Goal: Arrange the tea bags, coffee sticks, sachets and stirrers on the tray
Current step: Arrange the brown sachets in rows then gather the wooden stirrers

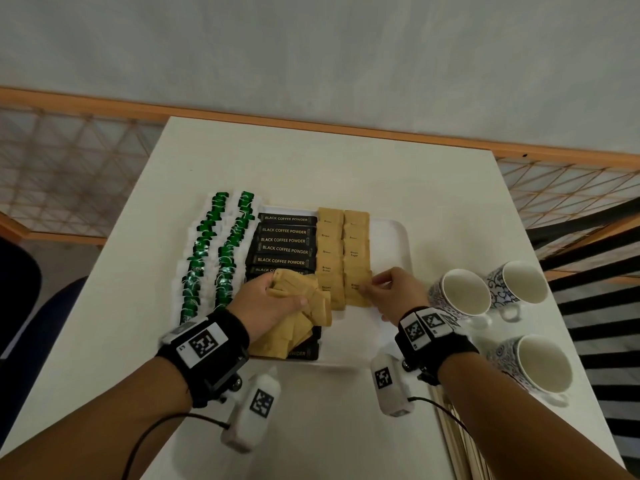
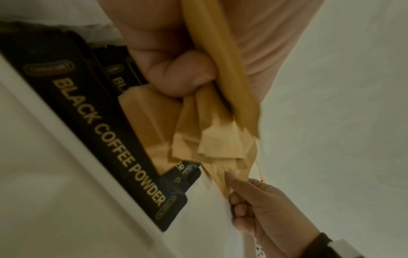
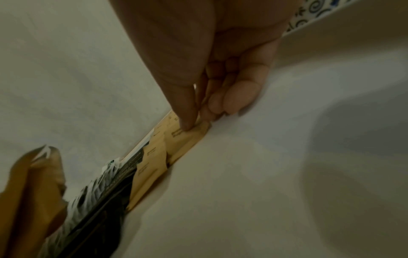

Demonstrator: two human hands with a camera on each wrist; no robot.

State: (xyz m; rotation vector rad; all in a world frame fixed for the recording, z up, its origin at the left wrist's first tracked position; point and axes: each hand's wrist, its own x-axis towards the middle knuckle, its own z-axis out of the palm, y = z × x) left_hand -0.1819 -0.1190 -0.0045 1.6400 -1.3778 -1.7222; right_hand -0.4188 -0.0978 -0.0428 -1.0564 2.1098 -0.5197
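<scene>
A white tray (image 1: pixel 398 237) holds two rows of green tea bags (image 1: pixel 221 251), a column of black coffee sticks (image 1: pixel 282 240) and two columns of brown sugar sachets (image 1: pixel 343 251). My left hand (image 1: pixel 266 303) grips a fanned bundle of brown sachets (image 1: pixel 304 306) above the near coffee sticks (image 2: pixel 106 129); the bundle (image 2: pixel 212 136) hangs from my curled fingers. My right hand (image 1: pixel 391 289) pinches the nearest sachet (image 1: pixel 356 289) of the right column between thumb and fingers, pressing it (image 3: pixel 185 137) down on the tray.
Three blue-patterned white mugs (image 1: pixel 460 292) (image 1: pixel 519 282) (image 1: pixel 533 362) stand on the table right of the tray. Wooden stirrers (image 1: pixel 457 441) lie at the table's near right edge. A wooden lattice rail (image 1: pixel 69 168) runs behind the table.
</scene>
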